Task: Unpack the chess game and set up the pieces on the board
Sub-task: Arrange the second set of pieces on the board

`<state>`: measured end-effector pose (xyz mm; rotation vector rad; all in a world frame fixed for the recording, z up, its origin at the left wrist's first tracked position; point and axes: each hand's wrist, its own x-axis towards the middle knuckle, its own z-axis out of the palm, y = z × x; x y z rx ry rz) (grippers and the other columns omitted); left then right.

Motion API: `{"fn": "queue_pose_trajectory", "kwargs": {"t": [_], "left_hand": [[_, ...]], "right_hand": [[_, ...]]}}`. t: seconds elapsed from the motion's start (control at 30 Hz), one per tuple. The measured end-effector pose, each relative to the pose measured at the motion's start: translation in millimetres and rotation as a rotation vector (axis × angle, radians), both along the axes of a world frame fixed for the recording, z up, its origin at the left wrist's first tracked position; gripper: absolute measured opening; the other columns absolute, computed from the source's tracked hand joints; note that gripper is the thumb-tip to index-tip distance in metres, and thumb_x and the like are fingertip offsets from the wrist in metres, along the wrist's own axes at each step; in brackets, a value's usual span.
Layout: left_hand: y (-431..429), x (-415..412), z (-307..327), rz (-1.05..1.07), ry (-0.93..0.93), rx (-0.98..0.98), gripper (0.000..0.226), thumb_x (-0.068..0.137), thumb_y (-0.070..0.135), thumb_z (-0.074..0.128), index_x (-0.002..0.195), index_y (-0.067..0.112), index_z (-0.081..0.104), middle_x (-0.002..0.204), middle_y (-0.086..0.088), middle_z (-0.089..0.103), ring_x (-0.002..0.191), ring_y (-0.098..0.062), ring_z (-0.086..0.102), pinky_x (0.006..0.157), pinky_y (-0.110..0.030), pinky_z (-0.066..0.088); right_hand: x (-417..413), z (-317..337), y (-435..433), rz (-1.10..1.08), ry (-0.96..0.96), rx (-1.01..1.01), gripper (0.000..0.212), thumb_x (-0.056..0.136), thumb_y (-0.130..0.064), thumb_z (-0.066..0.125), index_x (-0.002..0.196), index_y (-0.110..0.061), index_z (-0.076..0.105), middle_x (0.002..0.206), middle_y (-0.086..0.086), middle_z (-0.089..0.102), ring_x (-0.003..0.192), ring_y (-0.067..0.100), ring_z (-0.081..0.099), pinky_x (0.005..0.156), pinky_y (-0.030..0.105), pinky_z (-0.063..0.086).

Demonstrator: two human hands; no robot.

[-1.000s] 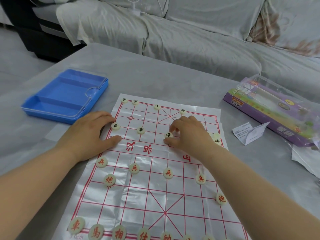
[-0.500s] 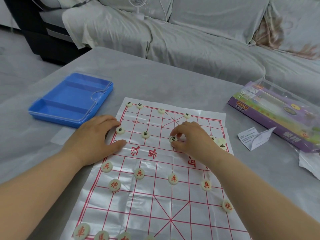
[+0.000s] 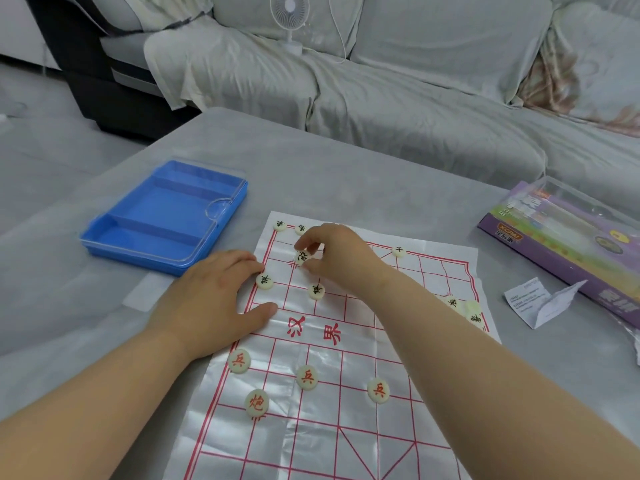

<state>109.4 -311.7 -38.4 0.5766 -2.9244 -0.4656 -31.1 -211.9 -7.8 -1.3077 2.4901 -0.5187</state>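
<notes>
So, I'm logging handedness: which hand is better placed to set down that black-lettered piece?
Right: the right hand pinches the black-lettered piece over the board; the left hand lies flat, holding the board's edge down.

Board sheet [image 3: 346, 445]: thin glossy plastic film, creased. Chess pieces [image 3: 307, 376]: smooth pale plastic discs, slight sheen. Blue tray [image 3: 166, 216]: smooth plastic w/ clear glossy lid [image 3: 221, 206]. Table [image 3: 346, 181]: matt grey, cloth-like. Sofa cover [image 3: 398, 109]: wrinkled matt cloth. Game box [image 3: 568, 244]: printed card, clear glossy wrap. Slip [image 3: 530, 296]: matt paper.

A white board [image 3: 346, 358] gridded in red, cream pieces [image 3: 307, 376] lettered red or black, a blue tray [image 3: 166, 216], perhaps purple box [image 3: 554, 244].
</notes>
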Motion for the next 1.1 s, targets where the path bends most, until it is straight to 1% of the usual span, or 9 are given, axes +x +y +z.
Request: {"fn": "queue_pose_trajectory", "kwargs": {"t": [0.1,0.2,0.3,0.37,0.5,0.6,0.73,0.83,1.1], "left_hand": [[-0.3,0.5,0.1,-0.006,0.026,0.020,0.063,0.079,0.057,0.051,0.134,0.031,0.036,0.140,0.015,0.033,0.126,-0.005,0.032,0.105,-0.023,0.027],[-1.9,1.1,-2.1,-0.009,0.047,0.027,0.062,0.079,0.056,0.052,0.133,0.030,0.038,0.139,0.015,0.034,0.126,-0.005,0.033,0.104,-0.022,0.027],[-2.7,1.8,-2.6,-0.012,0.041,0.032,0.063,0.079,0.057,0.051,0.134,0.030,0.037,0.139,0.015,0.033,0.126,-0.006,0.032,0.105,-0.023,0.026],[-2.9,1.5,-2.2,-0.015,0.034,0.029,0.063,0.079,0.057,0.050,0.135,0.030,0.036,0.140,0.015,0.032,0.127,-0.006,0.031,0.106,-0.024,0.026],[-2.5,1.5,-2.0,-0.011,0.021,0.032,0.064,0.079,0.058,0.049,0.135,0.030,0.035,0.141,0.014,0.031,0.128,-0.006,0.030,0.106,-0.024,0.026],[-2.7,1.2,-2.4,-0.010,0.021,0.030,0.064,0.080,0.058,0.049,0.135,0.031,0.034,0.141,0.014,0.031,0.128,-0.006,0.030,0.106,-0.024,0.026],[-2.8,0.0,-2.9,-0.010,0.023,0.028,0.063,0.080,0.058,0.049,0.136,0.031,0.034,0.141,0.015,0.030,0.129,-0.006,0.029,0.106,-0.023,0.025],[-2.9,0.0,-3.2,-0.014,0.024,0.025,0.063,0.080,0.058,0.049,0.136,0.031,0.033,0.142,0.014,0.030,0.129,-0.006,0.029,0.106,-0.023,0.024],[-3.3,0.7,-4.1,-0.014,0.026,0.027,0.063,0.080,0.057,0.049,0.135,0.030,0.035,0.141,0.014,0.031,0.129,-0.006,0.030,0.106,-0.023,0.024]], "right_hand": [[-0.3,-3.3,-6.8,-0.015,-0.003,0.062,0.028,0.086,-0.017,0.058,0.114,-0.015,0.061,0.115,0.002,0.059,0.107,0.018,0.051,0.086,0.023,0.039],[-0.7,-3.4,-7.7,-0.047,-0.020,0.054,0.030,0.084,-0.025,0.062,0.112,-0.015,0.061,0.112,0.002,0.059,0.102,0.017,0.052,0.083,0.022,0.038],[-2.2,-1.2,-5.3,-0.007,-0.024,0.046,0.034,0.083,-0.019,0.063,0.116,-0.016,0.058,0.114,0.003,0.057,0.090,0.011,0.043,0.072,0.018,0.031],[-2.9,0.0,-4.6,0.009,-0.028,0.059,0.035,0.085,-0.010,0.057,0.119,-0.019,0.057,0.116,0.001,0.056,0.087,0.009,0.041,0.070,0.015,0.030],[-1.9,0.0,-7.4,0.010,-0.006,0.097,0.033,0.087,-0.005,0.053,0.116,-0.019,0.060,0.116,0.001,0.056,0.087,0.009,0.043,0.076,0.019,0.035],[-0.6,-1.7,-7.9,0.007,0.013,0.089,0.026,0.086,-0.016,0.059,0.111,-0.015,0.061,0.113,0.002,0.057,0.087,0.010,0.043,0.075,0.019,0.035],[1.0,-4.2,-10.3,0.003,0.050,0.104,0.028,0.084,-0.025,0.062,0.109,-0.012,0.060,0.102,0.002,0.055,0.092,0.016,0.048,0.077,0.023,0.037],[2.1,-3.8,-10.5,0.007,0.038,0.084,0.029,0.083,-0.025,0.063,0.109,-0.013,0.060,0.095,-0.003,0.046,0.086,0.013,0.043,0.074,0.021,0.034],[3.0,-3.8,-6.2,0.002,0.001,0.030,0.029,0.083,-0.022,0.063,0.111,-0.014,0.060,0.095,-0.004,0.047,0.085,0.010,0.041,0.071,0.019,0.031]]}}
